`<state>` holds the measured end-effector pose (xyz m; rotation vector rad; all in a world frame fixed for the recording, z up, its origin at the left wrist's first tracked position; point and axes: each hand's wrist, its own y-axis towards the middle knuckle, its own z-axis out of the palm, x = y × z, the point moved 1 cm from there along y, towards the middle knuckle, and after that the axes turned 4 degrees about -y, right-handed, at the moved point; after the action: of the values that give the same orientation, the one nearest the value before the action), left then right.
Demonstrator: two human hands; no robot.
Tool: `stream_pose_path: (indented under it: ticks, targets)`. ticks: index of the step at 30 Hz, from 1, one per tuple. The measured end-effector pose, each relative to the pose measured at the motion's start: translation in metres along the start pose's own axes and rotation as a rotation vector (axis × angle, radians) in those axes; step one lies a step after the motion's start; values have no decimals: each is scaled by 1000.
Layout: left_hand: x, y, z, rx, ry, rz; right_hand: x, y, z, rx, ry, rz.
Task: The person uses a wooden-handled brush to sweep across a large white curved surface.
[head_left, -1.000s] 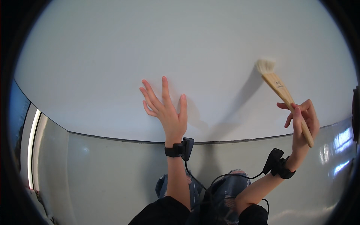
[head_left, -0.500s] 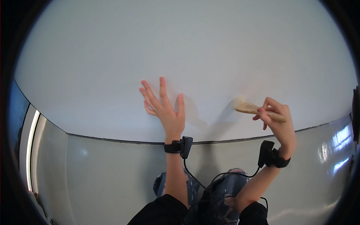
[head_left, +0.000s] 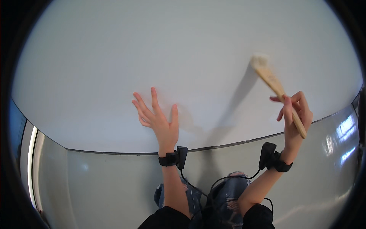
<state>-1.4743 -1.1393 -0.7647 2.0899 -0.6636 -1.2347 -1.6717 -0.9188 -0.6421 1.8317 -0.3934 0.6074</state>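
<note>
Between the thumb and fingers of my right hand [head_left: 295, 110] is a flat brush [head_left: 272, 80] with a pale wooden handle and whitish bristles. Its bristle end points away from me and slightly left, and looks blurred; whether it touches the white surface I cannot tell. The handle's butt end sticks out past my palm toward me. On the left, my left hand [head_left: 158, 118] rests with fingers spread on or just over the white tabletop [head_left: 152, 45], holding nothing.
The table's dark near edge [head_left: 131, 153] curves across in front of my knees [head_left: 232, 191]. Each wrist wears a black strap with a small box [head_left: 182, 157], and a black cable [head_left: 221, 183] runs between them. Glossy pale floor [head_left: 110, 187] lies below, with window reflections at right.
The brush has swung from pointing left to pointing away from me, its bristles moving farther and to the right. My left hand appears slightly lower and more to the left.
</note>
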Motion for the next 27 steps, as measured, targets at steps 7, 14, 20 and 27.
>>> stream_pose_path:
  ticks: [7, 14, 20, 27]
  targets:
    - [-1, 0, 3, -16, 5, 2, -24, -1, 17, 469, -156, 275]
    - [1, 1, -3, -18, 30, -8, -10, -7, -10, 472, 47, 217]
    - [-1, 0, 2, -65, 5, 33, 9, -4, -27, -216, 353, -96]
    - [-3, 3, -5, -49, 16, 17, -5, 0, -23, 33, 74, 102]
